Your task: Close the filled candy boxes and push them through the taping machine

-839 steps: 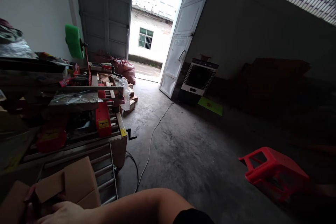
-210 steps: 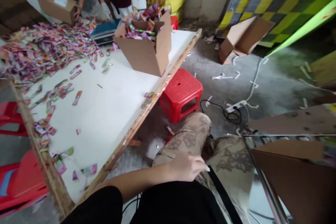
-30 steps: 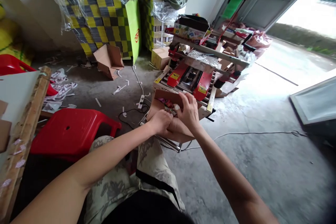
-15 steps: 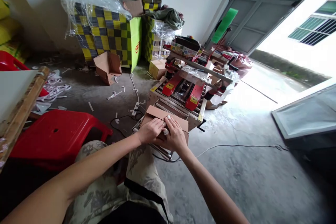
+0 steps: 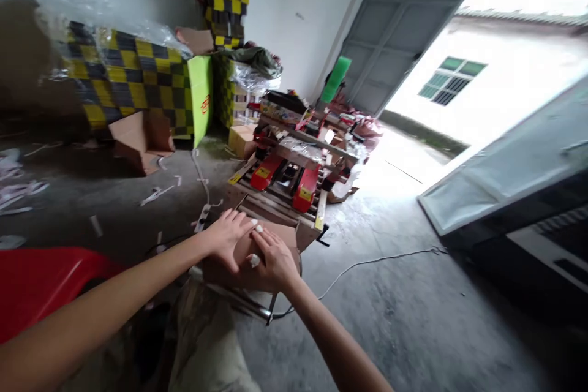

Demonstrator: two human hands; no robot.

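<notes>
A brown cardboard box (image 5: 245, 278) sits on the near end of a roller conveyor, with its top flaps folded down. My left hand (image 5: 228, 236) lies on the left side of its top, fingers stretched forward and thumb apart. On the right side, my right hand (image 5: 273, 254) rests palm down with fingers spread; white wraps cover some of its fingertips. The fingertips of both hands meet near the far flap. Just beyond stands a carton sealing machine (image 5: 285, 180) with two red guides.
A red plastic stool (image 5: 50, 282) stands at my left. An opened carton (image 5: 142, 141) and white strips lie on the floor. Checkered yellow and black stacks (image 5: 138, 73) line the wall. A cable (image 5: 367, 263) crosses the floor at right, near an open doorway.
The view has swung right. My hands have gone from bunched together at the flap's edge to spread flat over the box top, and the far flap now lies lower.
</notes>
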